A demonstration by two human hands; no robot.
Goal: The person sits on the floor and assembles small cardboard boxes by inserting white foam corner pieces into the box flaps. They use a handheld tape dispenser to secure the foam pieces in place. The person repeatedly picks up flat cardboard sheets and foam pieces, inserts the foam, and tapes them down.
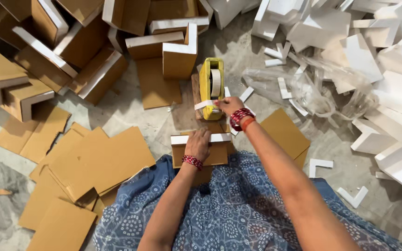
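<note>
- Hands at work: left hand pressed flat on a foam-and-cardboard corner piece at the person's lap.
- Right hand pinches tape at the yellow tape dispenser just beyond.
- Taping step; next likely needs a clean strip pulled across.

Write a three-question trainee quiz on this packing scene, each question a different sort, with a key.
1. True or false: the right hand is at the strip of white tape on the yellow tape dispenser.
2. The left hand rests on: A) the clear plastic bag; B) the brown cardboard corner piece with white foam edge; C) the flat brown cardboard sheets.
3. Fill in: the white foam pieces are piled to the person's ____.

Key: 1 true; 2 B; 3 right.
</note>
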